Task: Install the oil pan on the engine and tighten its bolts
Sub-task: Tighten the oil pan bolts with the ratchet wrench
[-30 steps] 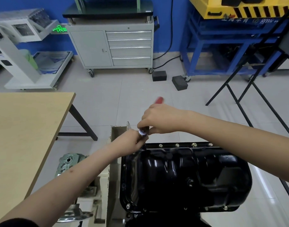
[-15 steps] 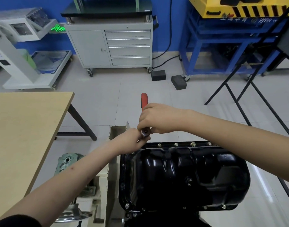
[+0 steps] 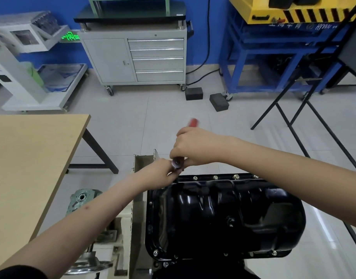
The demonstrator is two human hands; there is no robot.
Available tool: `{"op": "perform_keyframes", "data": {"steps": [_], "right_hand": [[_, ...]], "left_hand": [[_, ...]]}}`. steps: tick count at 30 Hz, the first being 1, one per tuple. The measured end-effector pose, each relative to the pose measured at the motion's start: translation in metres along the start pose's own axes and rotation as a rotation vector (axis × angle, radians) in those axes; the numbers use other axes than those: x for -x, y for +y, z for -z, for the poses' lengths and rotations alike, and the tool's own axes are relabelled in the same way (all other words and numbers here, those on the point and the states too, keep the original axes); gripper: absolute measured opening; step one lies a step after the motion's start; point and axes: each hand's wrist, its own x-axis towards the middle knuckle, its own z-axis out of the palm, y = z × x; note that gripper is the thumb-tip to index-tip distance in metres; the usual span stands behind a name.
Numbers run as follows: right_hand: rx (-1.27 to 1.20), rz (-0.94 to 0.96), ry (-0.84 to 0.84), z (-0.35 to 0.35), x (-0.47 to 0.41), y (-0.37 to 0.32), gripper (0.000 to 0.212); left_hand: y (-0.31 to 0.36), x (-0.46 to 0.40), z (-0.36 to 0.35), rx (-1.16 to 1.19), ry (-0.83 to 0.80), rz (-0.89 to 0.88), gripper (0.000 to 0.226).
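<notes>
The glossy black oil pan [image 3: 223,216] sits upside-up on the engine at the lower middle, with bolts [image 3: 236,176] along its far flange and at its near corners. My right hand [image 3: 195,147] grips a ratchet wrench whose red handle end [image 3: 193,122] sticks out blurred beyond the fingers. The wrench's metal head [image 3: 177,163] stands over the pan's far left corner. My left hand [image 3: 163,171] holds the head and socket from below, its fingers mostly hidden by the wrench and my right hand.
A wooden table [image 3: 30,158] stands at the left. The cream engine stand [image 3: 128,218] and a steel handwheel [image 3: 88,262] lie left of the pan. A grey drawer cabinet [image 3: 136,57], two black blocks [image 3: 194,93], a blue frame [image 3: 273,57] and black stand legs [image 3: 294,109] are behind.
The red handle has swung right again, from pointing straight away half a second ago to angled right. Both hands stay at the pan's far left corner.
</notes>
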Motion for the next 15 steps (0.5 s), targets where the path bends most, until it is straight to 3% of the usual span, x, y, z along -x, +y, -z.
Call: {"op": "perform_keyframes", "data": {"steps": [4,7,10,15], "right_hand": [[-0.088,-0.154,-0.040,-0.0019,0.0025,-0.0058,0.045],[-0.114,-0.143,-0.018,-0.0041,0.0016,-0.0058,0.033],[-0.047,-0.023,0.004,-0.0044,0.0016,-0.0007,0.020],[-0.025,-0.005,0.012,-0.0053,0.0008,0.0018,0.024]], "left_hand": [[0.0012,0.0033,0.0000,-0.023,0.090,0.007,0.034],[0.0021,0.0028,-0.0011,-0.049,0.090,0.008,0.024],[0.0012,-0.0018,-0.0009,-0.050,0.047,-0.008,0.033],[0.0012,-0.0007,0.0013,-0.025,0.024,-0.016,0.038]]}}
